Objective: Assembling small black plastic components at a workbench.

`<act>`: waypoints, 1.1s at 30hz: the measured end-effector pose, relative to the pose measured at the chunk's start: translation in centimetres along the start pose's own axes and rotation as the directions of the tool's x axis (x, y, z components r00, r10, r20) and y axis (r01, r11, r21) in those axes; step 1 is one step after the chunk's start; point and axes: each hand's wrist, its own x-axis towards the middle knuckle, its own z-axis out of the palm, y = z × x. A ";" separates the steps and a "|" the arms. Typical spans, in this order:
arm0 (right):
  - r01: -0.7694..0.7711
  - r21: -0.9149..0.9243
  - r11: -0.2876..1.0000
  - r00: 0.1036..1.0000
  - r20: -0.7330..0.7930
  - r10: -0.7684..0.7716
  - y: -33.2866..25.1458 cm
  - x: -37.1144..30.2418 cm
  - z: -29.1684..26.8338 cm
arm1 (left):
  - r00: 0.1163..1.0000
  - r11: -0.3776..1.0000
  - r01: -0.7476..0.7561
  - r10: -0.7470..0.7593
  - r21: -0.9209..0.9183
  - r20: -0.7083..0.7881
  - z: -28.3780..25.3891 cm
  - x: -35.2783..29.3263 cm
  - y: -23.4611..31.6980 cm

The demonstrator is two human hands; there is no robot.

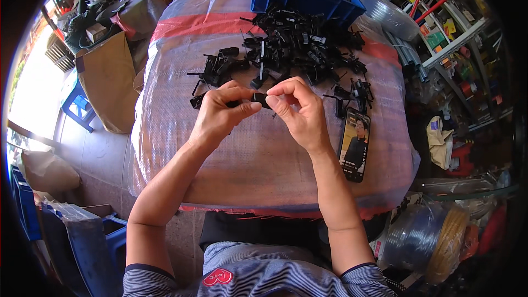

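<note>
My left hand [217,113] and my right hand [301,114] meet over the middle of the covered table. Between their fingertips is a small black plastic part [260,98], pinched from both sides. Its exact kind is too small to make out, and the left fingers hide part of it. Just beyond my hands lies a heap of similar black plastic parts [300,44], many with thin stems sticking out. A smaller cluster of black parts [223,66] sits behind my left hand, and a few more black parts [357,92] lie to the right.
A woven plastic sheet [253,170] with red bands covers the table. At its far edge stands a blue crate [275,1] of black parts. A phone [355,146] with a lit screen lies right of my hand. Coiled clear tubing [390,16] and cluttered shelves fill the right.
</note>
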 end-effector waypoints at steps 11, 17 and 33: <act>-0.482 0.661 0.575 0.876 0.349 0.333 2.3 -0.9 1.1 | 0.888 0.858 -0.415 0.455 0.303 -0.070 0.9 -0.8 -0.2; -0.413 0.431 0.802 0.906 0.280 0.316 0.4 -0.4 0.1 | 0.980 0.989 -0.130 0.139 0.069 -0.144 0.4 0.1 0.0; 0.295 -0.555 0.778 0.945 0.050 -0.323 0.9 -1.1 3.2 | 0.980 0.970 0.189 -0.196 -0.153 -0.028 0.7 0.0 -1.5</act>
